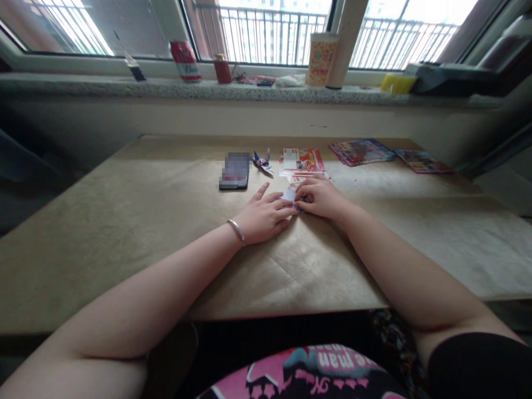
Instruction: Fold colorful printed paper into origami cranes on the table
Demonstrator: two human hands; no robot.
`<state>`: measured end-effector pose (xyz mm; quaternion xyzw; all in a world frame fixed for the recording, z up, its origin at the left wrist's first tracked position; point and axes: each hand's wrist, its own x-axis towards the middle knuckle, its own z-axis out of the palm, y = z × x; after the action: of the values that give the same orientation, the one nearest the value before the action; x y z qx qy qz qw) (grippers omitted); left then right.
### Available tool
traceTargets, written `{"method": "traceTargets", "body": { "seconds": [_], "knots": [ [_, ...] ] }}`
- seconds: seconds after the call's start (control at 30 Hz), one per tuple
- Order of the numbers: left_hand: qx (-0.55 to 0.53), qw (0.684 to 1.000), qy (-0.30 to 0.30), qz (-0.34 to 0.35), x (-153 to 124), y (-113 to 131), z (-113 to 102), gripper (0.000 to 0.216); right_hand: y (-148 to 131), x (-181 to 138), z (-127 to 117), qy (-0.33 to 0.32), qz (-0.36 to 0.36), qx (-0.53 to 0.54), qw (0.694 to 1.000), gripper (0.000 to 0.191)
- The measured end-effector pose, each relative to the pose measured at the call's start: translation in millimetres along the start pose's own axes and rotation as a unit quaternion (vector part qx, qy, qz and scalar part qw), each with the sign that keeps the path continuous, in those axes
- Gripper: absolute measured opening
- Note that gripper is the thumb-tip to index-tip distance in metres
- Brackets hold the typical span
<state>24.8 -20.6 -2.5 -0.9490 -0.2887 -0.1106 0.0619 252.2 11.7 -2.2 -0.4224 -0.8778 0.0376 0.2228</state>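
A small piece of paper [288, 194], white on top with some printed colour at its edge, lies on the table between my hands and is partly covered by them. My left hand [266, 213] rests flat over its left side, fingers spread and thumb pointing away. On the paper's right side, my right hand [318, 197] is closed in a pinch, with the fingertips almost meeting those of the left. A folded paper crane [263, 162] stands just beyond, next to a phone [235, 170]. Behind my right hand lie red and white printed sheets [302, 162].
Stacked colourful printed cards [361, 151] lie at the back right, with another printed card [421, 160] beside them. The table [124, 238] meets a wall under the windowsill [257, 94]. On the sill stand a red can [185, 61], a red bottle [222, 69] and a patterned cup [321, 60].
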Motion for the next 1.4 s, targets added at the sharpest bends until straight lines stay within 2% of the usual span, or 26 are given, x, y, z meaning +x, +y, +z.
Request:
{"method": "traceTargets", "body": {
  "seconds": [0.1,0.17,0.33,0.5,0.67,1.0,1.27,1.4],
  "knots": [
    [0.004,1.0,0.0,-0.008,-1,-2,1,0.037,-5,-5,-6,-0.054,-0.048,0.006,0.997,0.015],
    [0.005,1.0,0.0,-0.02,-2,-5,3,0.038,-6,-6,-8,-0.067,-0.057,0.01,0.996,0.016],
    [-0.005,0.998,-0.017,-0.059,-4,-13,5,0.04,-6,-4,-3,-0.038,-0.046,-0.019,0.998,0.019],
    [-0.028,0.997,-0.042,-0.057,-3,-17,5,0.043,-13,-2,2,-0.041,-0.035,-0.047,0.997,0.022],
    [-0.049,0.996,-0.059,-0.055,-1,-19,5,0.046,-14,-3,5,-0.026,-0.008,-0.017,0.999,0.022],
    [-0.058,0.995,-0.067,-0.04,2,-24,7,0.047,-4,0,14,-0.004,0.001,0.035,0.999,0.021],
    [-0.054,0.996,-0.053,-0.048,2,-24,7,0.046,-6,12,18,-0.058,0.015,-0.064,0.996,0.04],
    [-0.053,0.996,-0.049,-0.045,2,-25,8,0.047,-5,14,18,-0.07,0.016,-0.076,0.995,0.044]
  ]
}}
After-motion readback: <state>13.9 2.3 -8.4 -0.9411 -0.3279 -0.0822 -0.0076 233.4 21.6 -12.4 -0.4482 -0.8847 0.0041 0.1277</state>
